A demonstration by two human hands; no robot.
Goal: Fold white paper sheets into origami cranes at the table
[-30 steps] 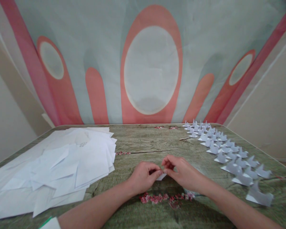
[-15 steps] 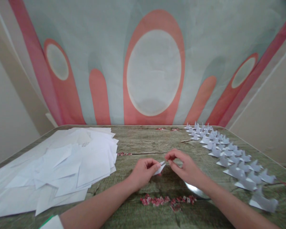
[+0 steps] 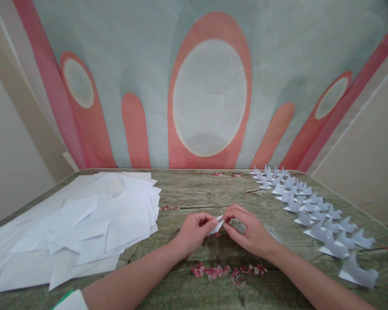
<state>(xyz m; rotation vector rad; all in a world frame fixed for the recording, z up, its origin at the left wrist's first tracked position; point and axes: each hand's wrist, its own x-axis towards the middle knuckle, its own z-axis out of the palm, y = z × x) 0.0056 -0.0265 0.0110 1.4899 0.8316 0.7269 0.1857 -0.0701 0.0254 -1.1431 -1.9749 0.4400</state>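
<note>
A small piece of folded white paper [image 3: 216, 227] is held just above the table, in front of me. My left hand [image 3: 196, 232] pinches its left side between thumb and fingers. At the pointed right end, my right hand [image 3: 244, 226] has its thumb and index fingertip closed on the paper's tip. The exact folds are partly covered by my fingers. On the right of the table stand several rows of folded white paper birds [image 3: 334, 246], their points sticking up.
A loose, overlapping heap of white paper sheets [image 3: 126, 215] covers the left of the table. The wood-patterned table [image 3: 194, 189] bears printed pink flowers. Behind its far edge hangs a grey-green backdrop [image 3: 155, 51] with coral arches.
My right hand has moved slightly left and down, and its fingertips now meet the folded paper's tip. A bright shine under my right forearm has gone. My left hand keeps its pinch.
</note>
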